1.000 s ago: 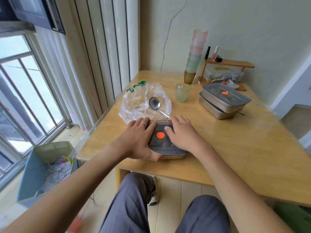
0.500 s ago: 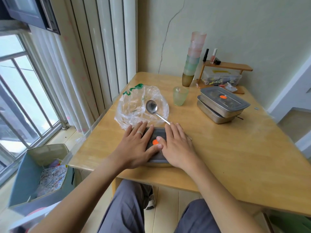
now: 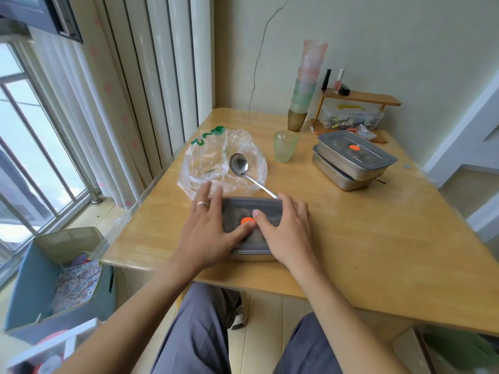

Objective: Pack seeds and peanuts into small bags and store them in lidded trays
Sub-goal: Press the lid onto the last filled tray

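At near edge of table (image 3: 378,238), lidded tray (image 3: 251,209) under left hand (image 3: 208,233) and right hand (image 3: 289,233), spoon (image 3: 239,164) on plastic bag (image 3: 205,168) just behind, cup (image 3: 285,146) farther back, stacked trays (image 3: 353,163) off right.

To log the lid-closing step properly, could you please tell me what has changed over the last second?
Both hands slid apart along the lid: the left hand toward its left end, the right hand toward its right end, uncovering more of the middle. They stay flat, pressing; nothing was gripped or released. The tray, spoon, plastic bag, cup and stacked trays stayed put.
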